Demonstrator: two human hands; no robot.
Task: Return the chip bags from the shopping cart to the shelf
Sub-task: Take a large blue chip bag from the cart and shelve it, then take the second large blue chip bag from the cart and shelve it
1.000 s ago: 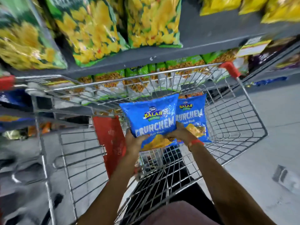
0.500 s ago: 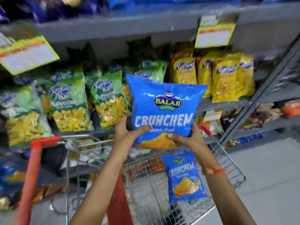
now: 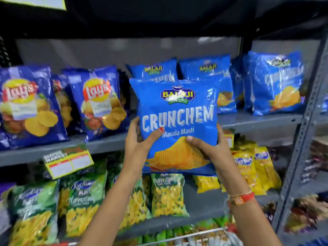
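Observation:
I hold a blue Balaji Crunchem chip bag [image 3: 179, 110] upright in both hands, in front of the grey shelf [image 3: 257, 121]. My left hand [image 3: 140, 139] grips its lower left edge, thumb on the front. My right hand [image 3: 211, 148] grips its lower right corner. Right behind the bag stand matching blue Crunchem bags [image 3: 204, 68] on that shelf. Only the top wire rim of the shopping cart [image 3: 200, 233] shows at the bottom edge.
Dark blue Lay's bags [image 3: 99, 102] fill the same shelf to the left. Green Kurkure bags [image 3: 83, 205] and yellow bags [image 3: 248, 167] sit on the shelf below. A yellow price tag [image 3: 69, 162] hangs from the shelf lip. A grey upright post [image 3: 305, 121] stands at right.
Both hands have lifted the Crunchem bag out of the cart up to the level of the shelf with matching bags. The view has tilted upward, so the cart has dropped almost out of sight.

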